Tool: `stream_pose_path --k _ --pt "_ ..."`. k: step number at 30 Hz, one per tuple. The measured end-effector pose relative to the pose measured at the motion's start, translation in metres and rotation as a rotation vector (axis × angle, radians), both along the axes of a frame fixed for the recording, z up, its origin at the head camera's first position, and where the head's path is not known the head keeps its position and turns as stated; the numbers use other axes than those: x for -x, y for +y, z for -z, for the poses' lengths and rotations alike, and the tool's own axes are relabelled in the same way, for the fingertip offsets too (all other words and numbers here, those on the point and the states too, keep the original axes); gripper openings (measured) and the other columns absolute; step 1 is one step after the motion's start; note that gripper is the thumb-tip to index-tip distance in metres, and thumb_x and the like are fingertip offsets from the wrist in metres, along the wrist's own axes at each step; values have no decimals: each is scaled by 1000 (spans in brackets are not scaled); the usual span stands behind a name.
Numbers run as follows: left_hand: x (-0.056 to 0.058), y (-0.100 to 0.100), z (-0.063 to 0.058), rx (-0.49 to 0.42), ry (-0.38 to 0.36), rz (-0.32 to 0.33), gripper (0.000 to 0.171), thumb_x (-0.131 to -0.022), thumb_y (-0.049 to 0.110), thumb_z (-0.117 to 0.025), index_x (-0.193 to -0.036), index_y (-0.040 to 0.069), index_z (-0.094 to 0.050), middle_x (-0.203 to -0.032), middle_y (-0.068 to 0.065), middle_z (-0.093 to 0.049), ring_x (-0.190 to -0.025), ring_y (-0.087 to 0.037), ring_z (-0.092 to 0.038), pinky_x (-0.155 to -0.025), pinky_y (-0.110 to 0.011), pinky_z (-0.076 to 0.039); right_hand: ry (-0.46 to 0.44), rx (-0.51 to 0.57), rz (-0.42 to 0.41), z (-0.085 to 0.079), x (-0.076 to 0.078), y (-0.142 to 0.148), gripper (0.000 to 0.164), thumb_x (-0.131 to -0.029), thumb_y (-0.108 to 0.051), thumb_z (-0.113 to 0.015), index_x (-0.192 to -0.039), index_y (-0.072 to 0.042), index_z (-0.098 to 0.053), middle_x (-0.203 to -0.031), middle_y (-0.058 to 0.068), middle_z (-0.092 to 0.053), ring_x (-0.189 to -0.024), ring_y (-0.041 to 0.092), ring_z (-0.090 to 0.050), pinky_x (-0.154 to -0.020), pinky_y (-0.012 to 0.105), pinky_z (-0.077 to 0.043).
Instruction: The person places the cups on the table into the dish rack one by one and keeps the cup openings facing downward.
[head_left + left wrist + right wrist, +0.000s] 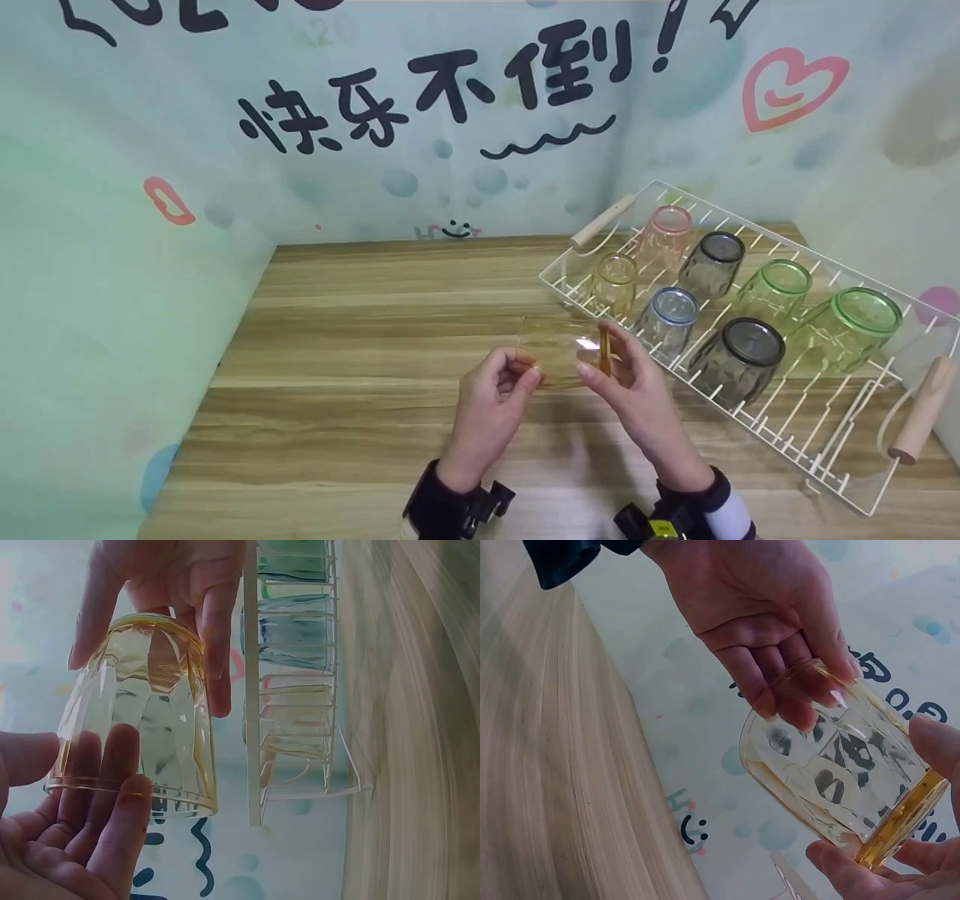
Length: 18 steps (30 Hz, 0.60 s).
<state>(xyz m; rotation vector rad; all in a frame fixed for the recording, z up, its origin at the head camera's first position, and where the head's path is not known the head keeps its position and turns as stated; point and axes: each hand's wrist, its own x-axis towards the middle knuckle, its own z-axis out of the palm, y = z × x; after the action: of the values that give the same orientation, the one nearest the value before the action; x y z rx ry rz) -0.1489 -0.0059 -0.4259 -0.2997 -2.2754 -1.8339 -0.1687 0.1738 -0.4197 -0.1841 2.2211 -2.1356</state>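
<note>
Both hands hold an amber-tinted glass tumbler [559, 352] on its side, above the wooden table. My left hand [489, 409] grips its thin-rimmed end, thumb on the near side. At the thick, darker amber base, my right hand [640, 394] has its thumb and fingers on opposite sides. In the left wrist view the faceted tumbler [142, 709] spans the gap between the left hand [82, 840] and the right hand [176, 585]. The right wrist view shows the amber base [901, 821] between the right thumb and fingers.
A white wire rack [806, 446] with wooden handles [922, 412] stands at the right. It holds several tinted glasses, thick ends up: pink [667, 236], yellow [615, 285], blue [667, 319], grey [739, 360] and green [847, 330] among them. A printed cloth [375, 180] hangs behind the table [337, 420].
</note>
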Motion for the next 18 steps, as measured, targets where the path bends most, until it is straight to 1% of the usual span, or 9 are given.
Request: stream_pose_path --k 3,7,10,12,15,18 --pt "0 1 -1 36 -5 -2 24 -86 28 -60 -98 8 -57 -90 -6 -65 -80 -13 -65 -74 -20 -55 28 -12 19 -5 0 2 68 -78 -15 -70 -136 -15 -35 -129 8 -50 -113 17 -55 -88 19 -50" --pt "0 2 -3 83 -5 5 25 -85 31 -60 -98 9 -58 -93 -4 -65 -83 -9 -63 -74 -18 -54 53 0 42 -11 0 7 74 -74 -13 -73 -136 -12 -33 -129 6 -48 -115 11 -53 -93 14 -45" --pt "0 2 -4 140 23 11 24 -85 29 -60 -98 9 -58 -93 -4 -65 -85 -9 -63 -72 -16 -54 66 -3 49 -15 0 10 79 -72 -14 -75 -137 -10 -30 -133 6 -46 -117 11 -51 -94 12 -43" --pt "0 1 -5 204 51 9 22 -85 28 -60 -97 10 -58 -93 -3 -66 -85 -9 -63 -72 -14 -53 83 -33 58 -19 0 13 80 -71 -16 -76 -137 -9 -31 -135 5 -45 -120 12 -48 -95 10 -41" --pt "1 -2 -6 313 80 5 19 -85 25 -60 -98 11 -59 -93 0 -67 -85 -8 -63 -72 -12 -52 113 -92 86 -24 -1 18 79 -70 -19 -77 -136 -12 -34 -136 2 -45 -124 14 -46 -97 9 -39" --pt "2 -6 -5 435 98 5 18 -86 21 -60 -102 13 -60 -96 1 -67 -87 -7 -63 -75 -15 -52 143 -148 130 -31 -4 24 78 -69 -22 -77 -136 -16 -37 -137 1 -46 -123 13 -46 -97 9 -39"
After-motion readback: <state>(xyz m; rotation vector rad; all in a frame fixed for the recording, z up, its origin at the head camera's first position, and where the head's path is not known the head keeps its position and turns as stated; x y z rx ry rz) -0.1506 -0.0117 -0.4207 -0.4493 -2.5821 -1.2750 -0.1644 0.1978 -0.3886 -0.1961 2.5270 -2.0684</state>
